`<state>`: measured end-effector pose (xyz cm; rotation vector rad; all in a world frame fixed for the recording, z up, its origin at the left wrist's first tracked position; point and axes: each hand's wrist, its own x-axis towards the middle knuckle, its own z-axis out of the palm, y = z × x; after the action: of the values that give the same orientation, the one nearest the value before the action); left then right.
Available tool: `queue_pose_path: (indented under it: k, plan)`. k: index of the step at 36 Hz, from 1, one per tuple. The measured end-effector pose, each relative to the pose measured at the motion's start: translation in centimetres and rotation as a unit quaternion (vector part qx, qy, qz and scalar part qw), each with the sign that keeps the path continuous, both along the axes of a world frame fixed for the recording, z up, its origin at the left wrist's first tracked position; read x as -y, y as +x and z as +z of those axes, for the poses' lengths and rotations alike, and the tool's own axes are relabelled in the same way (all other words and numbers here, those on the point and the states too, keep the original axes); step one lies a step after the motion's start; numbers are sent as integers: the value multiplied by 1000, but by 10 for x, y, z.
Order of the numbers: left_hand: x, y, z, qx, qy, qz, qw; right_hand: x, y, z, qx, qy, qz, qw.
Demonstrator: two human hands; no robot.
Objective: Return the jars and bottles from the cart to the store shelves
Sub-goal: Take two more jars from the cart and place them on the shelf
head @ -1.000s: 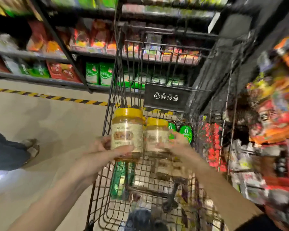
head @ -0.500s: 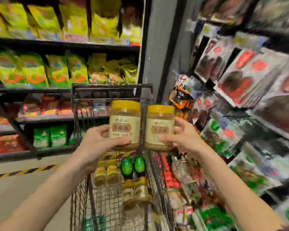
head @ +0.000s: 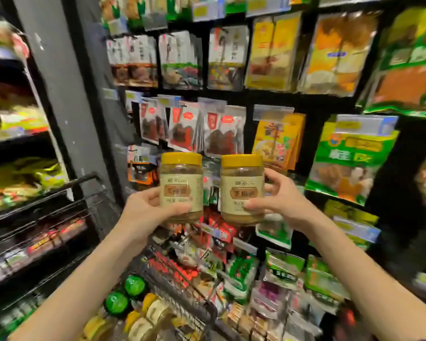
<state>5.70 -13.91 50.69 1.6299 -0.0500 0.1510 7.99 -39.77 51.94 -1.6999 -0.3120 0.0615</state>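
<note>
— A store aisle: ahead of us is a rack of hanging packets, with a grey pillar to its left and shelves of bagged goods beyond that.

— And where are our jars?

— Up in front of the rack. Both are upright with lids on top, side by side with a clear gap between them. Our left hand wraps the lower half of the left jar, thumb across the label. Our right hand grips the right jar from its outer side, thumb low on the label and fingers round the side.

— Which goes first?

— We judge neither nearer, since they hang level. The trouble is that everything straight ahead hangs on pegs. We see no flat ledge with matching jars, so their spot probably lies outside this view.

— What stands in the way?

— The cart sits low on our left, with green-capped bottles and more yellow-lidded jars inside. Packets crowd close behind both held jars, so a push forward would likely knock them.

— So we turn, hold them vertical, and set each down base first.
</note>
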Motion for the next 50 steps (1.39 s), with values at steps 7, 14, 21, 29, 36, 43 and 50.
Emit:
queue_pose_path:
  k: [7,14,21,29,36,43,50]
  plan:
    - [112,-15,11,15,-6,-139,990,103,-92,13,26,-8,-141,990]
    - [237,-52,18,13,-19,-280,960,211,-190,19,45,-5,-263,964]
    - [375,-108,20,28,-30,-372,927,323,-295,21,44,-22,-375,926]
    - [506,-178,17,24,-45,-438,897,420,-399,27,59,-62,-442,893]
    - [589,-226,12,22,-47,-485,873,485,-459,25,75,-68,-483,870]
    - [654,-241,10,36,-40,-493,869,539,-475,21,81,-70,-495,862]
    - [714,-235,9,40,-37,-489,871,606,-465,18,90,-76,-497,860]
